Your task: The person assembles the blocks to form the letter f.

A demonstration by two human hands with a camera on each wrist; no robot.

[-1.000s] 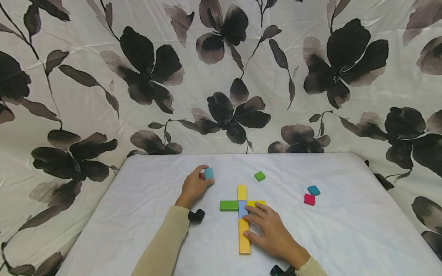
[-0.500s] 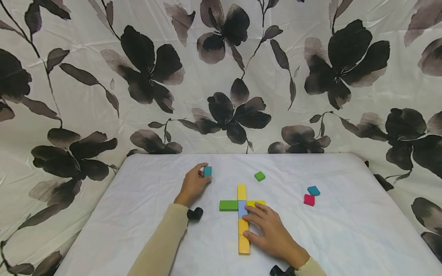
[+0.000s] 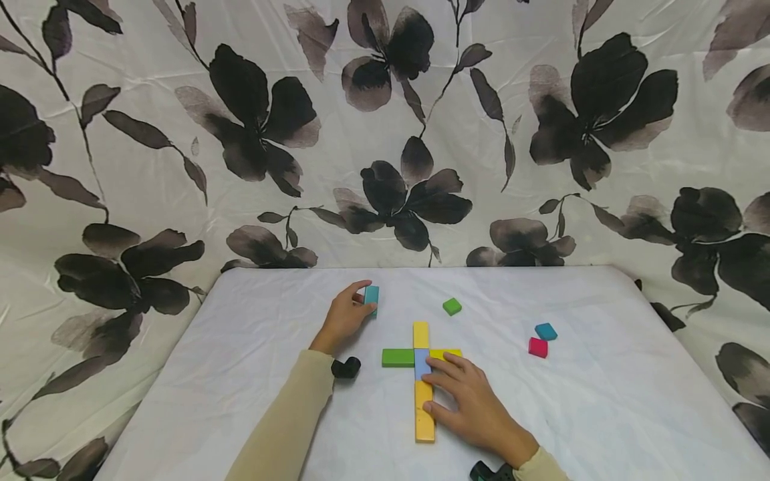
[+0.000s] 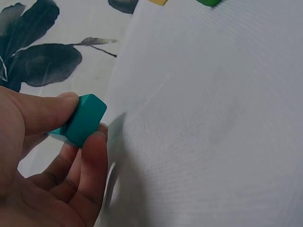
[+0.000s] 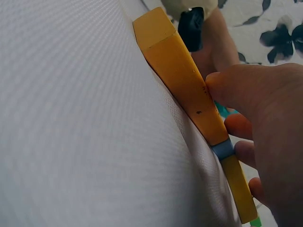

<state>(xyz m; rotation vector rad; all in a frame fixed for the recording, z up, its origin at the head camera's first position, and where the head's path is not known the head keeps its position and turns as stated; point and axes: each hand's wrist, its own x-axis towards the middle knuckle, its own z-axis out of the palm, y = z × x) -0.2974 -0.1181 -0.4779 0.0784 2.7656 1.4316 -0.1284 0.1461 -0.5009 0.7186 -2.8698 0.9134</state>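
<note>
My left hand [image 3: 344, 316] pinches a teal rectangular block [image 3: 371, 300] between thumb and fingers, toward the far left of the table. In the left wrist view the teal block [image 4: 86, 119] tilts above the white cloth. My right hand [image 3: 472, 404] rests at a flat cross of blocks, its fingers spread and relaxed. The thumb touches the long orange block [image 3: 424, 417], and fingertips lie at the blue block [image 3: 422, 365] in the middle. A green block [image 3: 398, 358] forms the left arm, a yellow block [image 3: 421, 335] the top. The right yellow block [image 3: 446, 353] is partly hidden by fingers.
A small green block [image 3: 452, 306] lies beyond the cross. To the right, a blue block [image 3: 546, 331] and a red block [image 3: 538, 347] lie close together. White cloth covers the table [image 3: 631, 401]; a floral sheet [image 3: 409, 120] hangs behind it.
My left hand, holding the teal block, shifts slightly left, then back right and a little farther away. My right hand and the cross stay in place.
</note>
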